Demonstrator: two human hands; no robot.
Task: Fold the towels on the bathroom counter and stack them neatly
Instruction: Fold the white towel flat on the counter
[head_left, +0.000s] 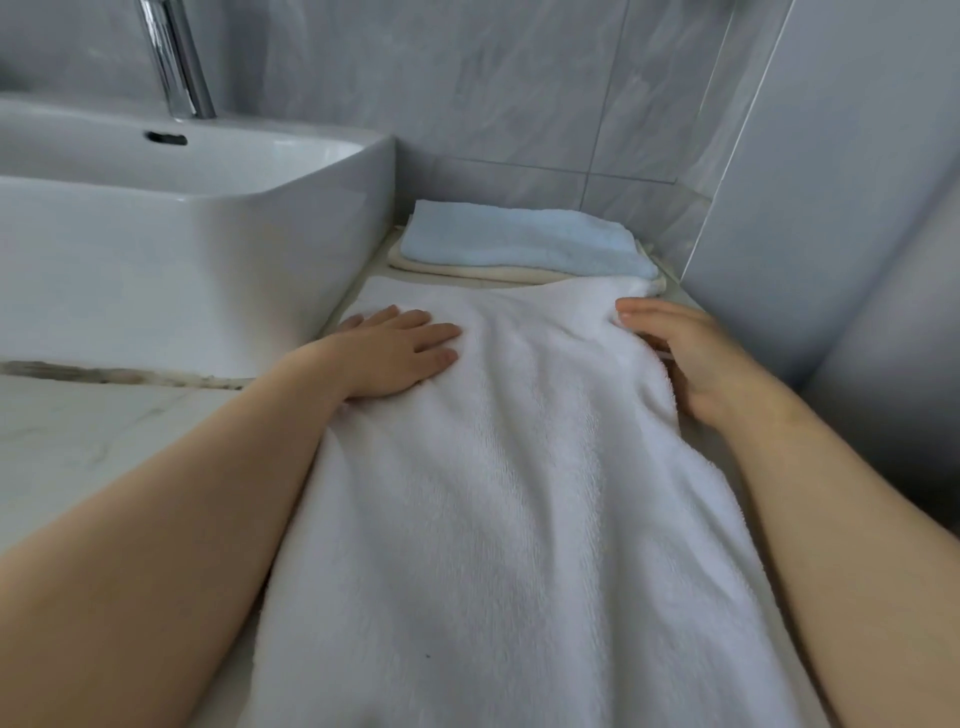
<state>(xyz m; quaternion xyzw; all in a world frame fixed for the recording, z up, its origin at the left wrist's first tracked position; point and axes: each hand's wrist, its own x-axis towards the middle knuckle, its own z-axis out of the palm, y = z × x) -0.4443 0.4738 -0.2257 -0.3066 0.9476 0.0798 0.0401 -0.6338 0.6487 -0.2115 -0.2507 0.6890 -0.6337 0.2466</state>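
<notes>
A long white towel (509, 467) lies lengthwise on the counter, running from the near edge toward the wall. My left hand (395, 353) rests flat on its far left part, fingers straight. My right hand (685, 358) is at the towel's far right edge, thumb on top and fingers curled under the cloth, gripping that edge. Behind the white towel sits a folded light blue towel (524, 241) stacked on a folded cream towel (467, 270), against the back wall.
A white basin (171, 249) stands on the left with a chrome tap (176, 57) behind it. Marble counter (78, 431) shows at the near left. Grey tiled walls (519, 83) close off the back and right side.
</notes>
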